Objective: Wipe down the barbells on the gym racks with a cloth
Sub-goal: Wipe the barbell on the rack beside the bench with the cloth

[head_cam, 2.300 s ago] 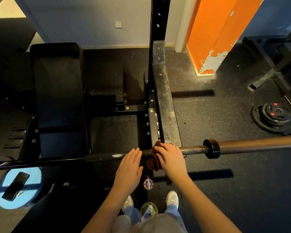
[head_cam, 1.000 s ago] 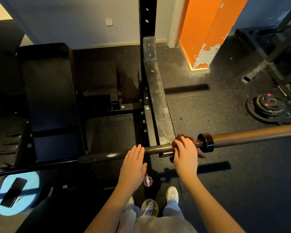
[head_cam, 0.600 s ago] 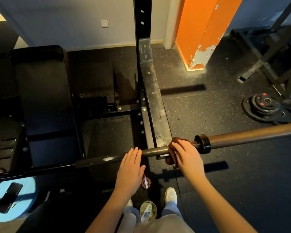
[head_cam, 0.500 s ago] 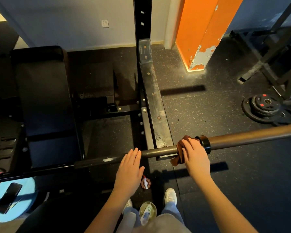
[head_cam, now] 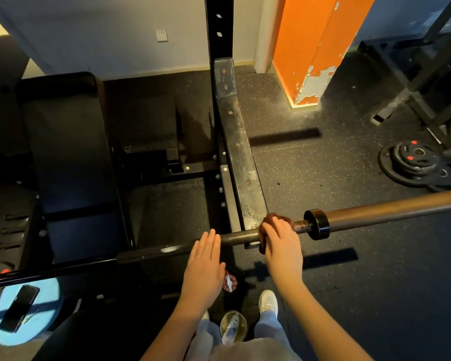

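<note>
Head view, looking down.

- Floor: dark speckled rubber, fills most of the view.
- Bench: black pad, running from 11 o'clock down to 9 o'clock.
- Rack: black upright at 12 o'clock; its scuffed base beam runs down toward the centre and ends just behind the barbell.
- Barbell: crosses the whole view from 8 o'clock to 3 o'clock, rising slightly to the right. It is raised off the floor; its support is hidden. The black collar sits just right of centre, with the thicker brown sleeve beyond it.
- Pillar: orange, paint chipped at the foot, at 1 o'clock.
- Weight plates: stacked flat on the floor at 2 o'clock, well apart from the bar.
- Blue disc: at 8 o'clock, with a dark phone lying on it.
- Left hand: flat, fingers straight and together, fingertips resting on the bar at centre. It holds nothing.
- Right hand: fingers curled over the bar, gripping the cloth against it.
- Cloth: brown, wrapped on the bar under the right hand, between the rack beam's end and the collar, near the collar but not touching it.
</note>
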The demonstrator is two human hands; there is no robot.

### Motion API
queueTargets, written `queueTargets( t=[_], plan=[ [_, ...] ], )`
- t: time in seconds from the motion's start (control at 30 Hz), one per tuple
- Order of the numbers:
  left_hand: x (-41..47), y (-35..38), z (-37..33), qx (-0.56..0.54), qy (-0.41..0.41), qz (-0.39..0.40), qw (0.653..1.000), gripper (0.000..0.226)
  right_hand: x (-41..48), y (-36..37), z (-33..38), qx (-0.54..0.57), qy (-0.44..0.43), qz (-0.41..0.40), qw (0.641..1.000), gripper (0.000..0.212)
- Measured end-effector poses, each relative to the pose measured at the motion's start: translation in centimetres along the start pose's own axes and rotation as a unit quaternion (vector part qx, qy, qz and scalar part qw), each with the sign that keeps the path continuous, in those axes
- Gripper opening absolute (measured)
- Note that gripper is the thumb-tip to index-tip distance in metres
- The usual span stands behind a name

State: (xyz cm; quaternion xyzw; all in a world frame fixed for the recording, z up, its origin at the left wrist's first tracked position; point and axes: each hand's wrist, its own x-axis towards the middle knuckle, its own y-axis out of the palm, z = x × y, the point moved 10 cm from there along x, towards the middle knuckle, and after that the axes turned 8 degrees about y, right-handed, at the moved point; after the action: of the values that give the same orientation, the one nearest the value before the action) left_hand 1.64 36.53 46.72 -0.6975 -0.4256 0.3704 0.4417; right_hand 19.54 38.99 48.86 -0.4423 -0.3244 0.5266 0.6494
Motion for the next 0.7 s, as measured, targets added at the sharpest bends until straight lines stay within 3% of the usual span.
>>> queueTargets(
  t=[0.1,0.27,0.47,0.6,0.7],
  plan=[
    [0.0,0.2,0.3,0.013,-0.004,0.006,1.0,0.071,0.9,-1.2,-1.3,-0.037,-0.071,-0.001,0.997,0.049],
    [0.2,0.5,0.0,0.03,0.002,0.012,0.999,0.074,0.9,-2.0,-3.2,0.029,0.083,-0.038,0.995,0.04],
    [0.6,0.1,0.1,0.036,-0.008,0.018,0.999,0.075,0.6,-0.6,-0.7,-0.039,-0.059,0.035,0.997,0.058],
    [1.7,-0.5,0.4,0.026,-0.015,0.028,0.999,0.072,2.2,-2.2,-4.1,0.001,0.064,0.018,0.998,0.049],
    [2.4,-0.7,0.6,0.022,-0.019,0.035,0.999,0.07,1.4,-0.2,-0.4,0.004,0.028,0.045,0.999,0.05]
  ],
)
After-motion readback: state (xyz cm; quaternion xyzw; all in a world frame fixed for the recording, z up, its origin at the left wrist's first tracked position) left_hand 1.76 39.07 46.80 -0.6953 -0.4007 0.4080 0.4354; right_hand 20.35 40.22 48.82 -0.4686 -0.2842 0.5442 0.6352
